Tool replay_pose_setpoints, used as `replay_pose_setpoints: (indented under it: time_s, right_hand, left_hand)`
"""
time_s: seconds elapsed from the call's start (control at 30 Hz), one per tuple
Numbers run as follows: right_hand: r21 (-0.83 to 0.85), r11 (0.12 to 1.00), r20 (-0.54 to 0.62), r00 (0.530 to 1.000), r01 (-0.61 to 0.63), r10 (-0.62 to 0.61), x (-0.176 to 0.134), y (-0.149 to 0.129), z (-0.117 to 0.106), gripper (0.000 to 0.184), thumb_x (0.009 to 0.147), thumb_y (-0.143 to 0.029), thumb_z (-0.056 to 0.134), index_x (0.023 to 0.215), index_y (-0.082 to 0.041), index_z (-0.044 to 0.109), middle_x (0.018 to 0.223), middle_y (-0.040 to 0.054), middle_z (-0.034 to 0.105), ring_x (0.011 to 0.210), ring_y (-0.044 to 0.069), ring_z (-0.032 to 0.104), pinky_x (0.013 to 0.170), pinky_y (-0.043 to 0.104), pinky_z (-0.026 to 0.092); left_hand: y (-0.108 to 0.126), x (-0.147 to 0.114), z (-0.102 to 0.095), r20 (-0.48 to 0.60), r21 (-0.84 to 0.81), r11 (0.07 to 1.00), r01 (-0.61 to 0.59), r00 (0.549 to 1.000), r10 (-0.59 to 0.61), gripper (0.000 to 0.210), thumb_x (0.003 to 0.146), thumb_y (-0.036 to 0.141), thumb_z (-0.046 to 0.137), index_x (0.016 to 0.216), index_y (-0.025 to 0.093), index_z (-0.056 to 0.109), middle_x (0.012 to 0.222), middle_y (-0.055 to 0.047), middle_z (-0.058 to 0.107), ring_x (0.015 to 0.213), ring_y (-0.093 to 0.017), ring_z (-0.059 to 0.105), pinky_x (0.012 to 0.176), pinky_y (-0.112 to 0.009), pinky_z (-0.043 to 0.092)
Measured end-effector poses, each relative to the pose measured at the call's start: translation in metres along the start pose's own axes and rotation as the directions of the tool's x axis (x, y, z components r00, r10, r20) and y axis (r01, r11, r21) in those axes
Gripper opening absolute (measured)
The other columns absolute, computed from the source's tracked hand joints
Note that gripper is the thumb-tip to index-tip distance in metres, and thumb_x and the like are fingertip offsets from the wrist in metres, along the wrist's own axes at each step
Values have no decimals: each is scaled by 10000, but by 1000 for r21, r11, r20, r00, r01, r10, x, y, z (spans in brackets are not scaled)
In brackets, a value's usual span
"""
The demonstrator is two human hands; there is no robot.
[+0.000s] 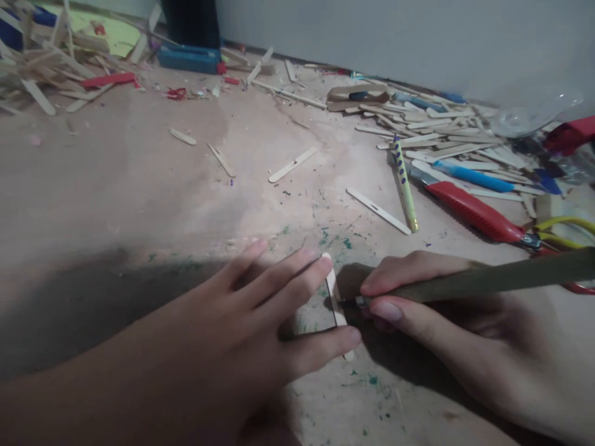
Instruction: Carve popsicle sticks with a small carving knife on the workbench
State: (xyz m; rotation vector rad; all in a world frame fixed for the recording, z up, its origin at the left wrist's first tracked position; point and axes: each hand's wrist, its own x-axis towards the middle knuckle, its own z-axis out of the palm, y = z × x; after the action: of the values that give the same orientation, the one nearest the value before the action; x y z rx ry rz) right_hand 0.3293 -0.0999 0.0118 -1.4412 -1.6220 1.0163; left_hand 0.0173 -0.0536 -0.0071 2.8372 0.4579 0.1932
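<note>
A pale wooden craft stick (333, 288) lies near-upright in view on the table, a small cut at its middle. My left hand (251, 316) is spread open over the table, pressing the stick down with a forefinger near its far end and the thumb near its near end. My right hand (427, 316) is closed around a dark green handled tool (502, 274), gripped like a pen. The tool's thin dark tip meets the stick's right edge around the middle; whether it is a blade is too blurred to tell.
Slotted sticks (379, 211) lie ahead, beside a dotted yellow pencil (405, 186). A red utility knife (474, 210), a blue pen (474, 176) and yellow-handled scissors (564, 222) lie right. Stick piles (446, 133) line the back, near a blue-based dark object (189, 59).
</note>
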Motion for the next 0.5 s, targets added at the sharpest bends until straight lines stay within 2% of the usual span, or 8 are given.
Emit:
replay_pose_setpoints:
  time_s: [0.07, 0.13, 0.23, 0.33, 0.4, 0.5]
  right_hand:
    - [25, 999, -17, 1000, 19, -19, 0, 1, -1, 148, 1112, -450, 982, 994, -359, 980, 882, 12, 925, 523, 148, 727, 415, 209, 545]
    - [78, 996, -6, 999, 32, -31, -3, 2, -1, 121, 1154, -471, 969, 1091, -371, 996, 941, 13, 949, 479, 129, 686, 391, 212, 528]
    - [139, 989, 43, 997, 52, -58, -10, 2, -1, 113, 1194, -522, 964, 1280, -450, 971, 947, -27, 940, 542, 146, 770, 453, 208, 603]
    - [76, 995, -60, 996, 68, -63, -16, -3, -7, 228, 1199, -685, 908, 1237, -461, 926, 836, -34, 846, 623, 189, 813, 514, 240, 656]
    - [-37, 998, -127, 991, 42, -46, -19, -6, -15, 358, 1110, -766, 969, 1198, -421, 936, 831, 11, 832, 676, 255, 829, 516, 313, 675]
    - [-150, 989, -111, 994, -8, -9, -21, -5, -28, 514, 883, -745, 1155, 1202, -388, 966, 828, 53, 837, 800, 366, 878, 558, 402, 711]
  left_hand:
    - [-1, 0, 1, -15, 3, 1000, 3, 1000, -3, 850, 1268, 763, 702, 2022, 427, 499, 2085, -159, 480, 1924, -487, 496, 1542, -816, 446]
    - [-3, 0, 2, -22, 3, 1000, 2, 1000, -2, 838, 1275, 754, 684, 2025, 433, 496, 2059, -151, 525, 1911, -484, 514, 1541, -801, 449]
    - [-5, 0, 3, -25, 8, 1000, -7, 1000, 8, 822, 1278, 740, 657, 2027, 443, 495, 2038, -124, 566, 1902, -470, 527, 1560, -766, 431]
    - [-3, -3, 7, -68, 22, 1000, -8, 998, 9, 834, 1255, 743, 685, 2015, 445, 515, 2074, -95, 528, 1942, -433, 484, 1624, -725, 349]
    - [-2, -6, 9, -115, 27, 1000, 9, 993, -6, 862, 1231, 751, 721, 2011, 445, 517, 2103, -80, 490, 1970, -400, 451, 1660, -690, 295]
    - [0, -7, 9, -112, 1, 999, 35, 993, -35, 928, 1174, 757, 821, 2005, 472, 521, 2130, -72, 448, 1959, -411, 478, 1652, -679, 335]
